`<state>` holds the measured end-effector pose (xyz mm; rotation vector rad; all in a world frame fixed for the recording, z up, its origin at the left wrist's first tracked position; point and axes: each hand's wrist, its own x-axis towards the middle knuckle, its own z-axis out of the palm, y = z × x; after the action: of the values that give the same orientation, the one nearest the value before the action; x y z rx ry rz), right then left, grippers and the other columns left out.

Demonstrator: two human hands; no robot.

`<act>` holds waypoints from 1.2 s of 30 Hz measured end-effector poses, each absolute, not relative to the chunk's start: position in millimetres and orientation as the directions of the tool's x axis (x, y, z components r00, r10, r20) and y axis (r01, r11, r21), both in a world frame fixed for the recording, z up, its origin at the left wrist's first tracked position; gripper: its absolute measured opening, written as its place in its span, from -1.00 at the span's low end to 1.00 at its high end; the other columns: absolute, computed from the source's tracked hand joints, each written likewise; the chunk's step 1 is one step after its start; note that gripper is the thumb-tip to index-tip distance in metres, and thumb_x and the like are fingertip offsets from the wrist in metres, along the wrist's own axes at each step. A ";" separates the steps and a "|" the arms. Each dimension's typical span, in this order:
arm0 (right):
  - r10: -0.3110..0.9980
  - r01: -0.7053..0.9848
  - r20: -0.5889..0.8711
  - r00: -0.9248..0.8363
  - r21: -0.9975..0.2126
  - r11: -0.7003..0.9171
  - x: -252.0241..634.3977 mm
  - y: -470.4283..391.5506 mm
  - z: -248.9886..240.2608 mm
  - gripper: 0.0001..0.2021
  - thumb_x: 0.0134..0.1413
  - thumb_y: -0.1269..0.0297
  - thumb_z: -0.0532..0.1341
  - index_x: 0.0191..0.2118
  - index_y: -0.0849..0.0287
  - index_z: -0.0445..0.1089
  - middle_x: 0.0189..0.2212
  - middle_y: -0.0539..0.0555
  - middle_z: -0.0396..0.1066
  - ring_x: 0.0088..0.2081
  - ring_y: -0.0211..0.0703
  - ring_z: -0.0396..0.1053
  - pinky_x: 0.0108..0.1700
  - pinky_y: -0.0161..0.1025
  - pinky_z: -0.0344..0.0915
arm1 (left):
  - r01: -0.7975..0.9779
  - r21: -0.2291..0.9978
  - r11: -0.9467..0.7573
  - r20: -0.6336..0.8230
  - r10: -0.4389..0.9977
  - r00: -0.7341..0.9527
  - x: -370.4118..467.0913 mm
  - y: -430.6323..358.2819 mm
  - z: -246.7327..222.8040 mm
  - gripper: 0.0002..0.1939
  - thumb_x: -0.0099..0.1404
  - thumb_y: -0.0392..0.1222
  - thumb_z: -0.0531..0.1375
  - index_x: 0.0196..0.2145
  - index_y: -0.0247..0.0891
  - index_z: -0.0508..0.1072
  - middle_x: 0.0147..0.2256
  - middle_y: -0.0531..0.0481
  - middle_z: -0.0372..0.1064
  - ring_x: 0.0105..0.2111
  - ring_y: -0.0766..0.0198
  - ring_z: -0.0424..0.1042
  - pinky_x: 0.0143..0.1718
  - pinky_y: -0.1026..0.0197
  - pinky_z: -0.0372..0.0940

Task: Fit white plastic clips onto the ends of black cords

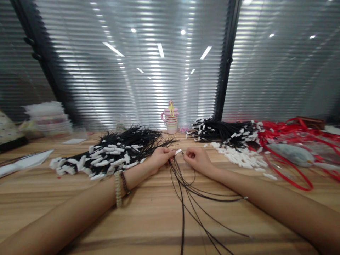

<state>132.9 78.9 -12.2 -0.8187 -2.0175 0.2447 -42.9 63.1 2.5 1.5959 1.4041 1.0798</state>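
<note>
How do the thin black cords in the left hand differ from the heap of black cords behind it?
The thin black cords are few and separately visible; the black cord heap is dense and tangled.
The cords fan toward the person, partly raised by the left hand; the heap lies on the table.
Both include white pieces.

We list: cool light between the slats of the blinds (148, 85), brightest at centre; white lamp glare (160, 50) over them, in spots and bars; a tabletop (148, 223) moderately lit, its shadows soft; mild blur overall, fine detail smeared; wide-angle stretch towards the edges, where we find darker corners above.
</note>
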 end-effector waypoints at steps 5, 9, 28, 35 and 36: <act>0.627 0.459 0.685 -0.371 -0.451 0.765 132.8 79.6 -13.1 -0.89 -0.17 0.44 0.12 -0.63 0.25 0.28 -0.68 -0.03 0.26 -0.60 -0.35 0.17 -0.53 -0.41 0.01 | 0.360 0.923 -0.133 0.122 0.991 0.054 -42.3 62.3 3.0 -0.65 -0.02 0.03 0.18 -0.55 -0.39 0.40 -0.66 0.05 0.23 -0.65 0.43 0.13 -0.62 0.35 0.01; 0.625 0.464 0.682 -0.380 -0.444 0.766 132.3 80.1 -13.7 -0.89 -0.19 0.45 0.12 -0.64 0.25 0.28 -0.68 -0.04 0.25 -0.60 -0.35 0.16 -0.53 -0.41 0.01 | 0.353 0.926 -0.134 0.123 0.991 0.054 -41.9 61.8 3.1 -0.64 -0.04 0.04 0.19 -0.53 -0.40 0.42 -0.66 0.05 0.23 -0.65 0.44 0.13 -0.61 0.35 0.01; 0.643 0.473 0.659 -0.390 -0.456 0.754 133.0 80.7 -14.3 -0.89 -0.17 0.43 0.11 -0.62 0.26 0.29 -0.67 -0.03 0.27 -0.59 -0.34 0.18 -0.53 -0.41 0.01 | 0.360 0.926 -0.115 0.107 0.993 0.043 -43.0 62.6 2.3 -0.64 -0.01 0.03 0.18 -0.49 -0.40 0.43 -0.66 0.05 0.23 -0.66 0.44 0.12 -0.61 0.34 -0.01; 0.646 0.476 0.659 -0.385 -0.458 0.751 133.0 78.9 -13.6 -0.89 -0.17 0.43 0.12 -0.62 0.27 0.30 -0.67 -0.03 0.28 -0.59 -0.35 0.18 -0.53 -0.41 0.01 | 0.347 0.931 -0.114 0.100 0.993 0.061 -43.1 62.1 3.6 -0.65 -0.01 0.02 0.18 -0.53 -0.40 0.40 -0.67 0.06 0.22 -0.66 0.45 0.12 -0.62 0.35 -0.02; 0.645 0.476 0.661 -0.385 -0.457 0.752 133.1 78.7 -13.7 -0.89 -0.17 0.43 0.12 -0.62 0.27 0.30 -0.67 -0.03 0.28 -0.59 -0.36 0.18 -0.52 -0.42 0.01 | 0.344 0.932 -0.116 0.099 0.993 0.065 -43.0 62.0 3.8 -0.66 -0.01 0.01 0.18 -0.54 -0.40 0.39 -0.67 0.06 0.22 -0.66 0.45 0.12 -0.61 0.35 -0.01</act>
<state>133.1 78.7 -13.7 -0.8420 -2.0536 0.2391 -43.0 62.0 3.8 1.5736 1.3755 1.0661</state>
